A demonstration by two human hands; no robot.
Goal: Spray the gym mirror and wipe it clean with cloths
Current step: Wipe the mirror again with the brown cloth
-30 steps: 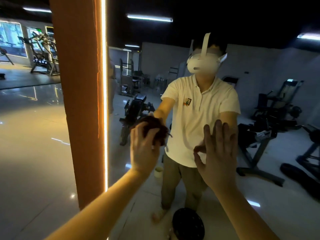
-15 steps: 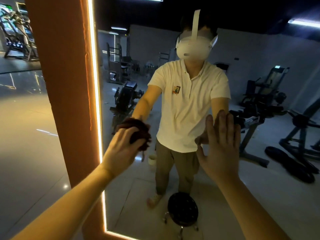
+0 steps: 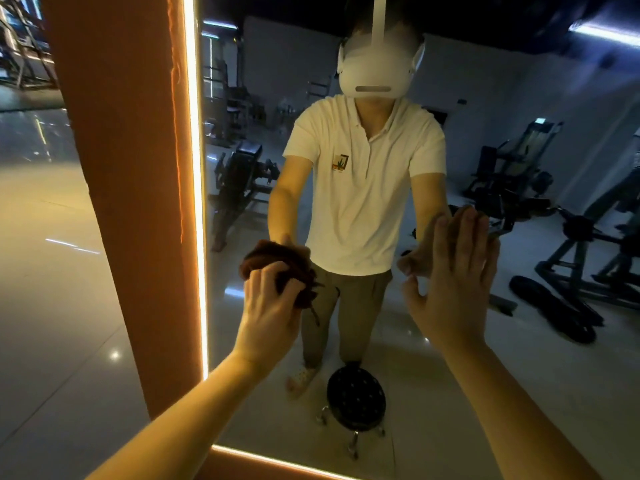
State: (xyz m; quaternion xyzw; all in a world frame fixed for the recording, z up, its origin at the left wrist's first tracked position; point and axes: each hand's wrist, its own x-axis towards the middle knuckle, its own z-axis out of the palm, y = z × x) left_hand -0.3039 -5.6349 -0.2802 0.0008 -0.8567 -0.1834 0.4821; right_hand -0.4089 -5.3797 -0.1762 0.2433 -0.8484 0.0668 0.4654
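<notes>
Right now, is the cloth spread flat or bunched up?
Bunched up: the left hand grips the cloth as a crumpled wad against the mirror.

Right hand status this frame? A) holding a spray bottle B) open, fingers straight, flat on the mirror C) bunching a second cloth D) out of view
B: the right hand is open with straight fingers flat on the mirror and holds nothing, while only the left hand grips the dark cloth.
</notes>
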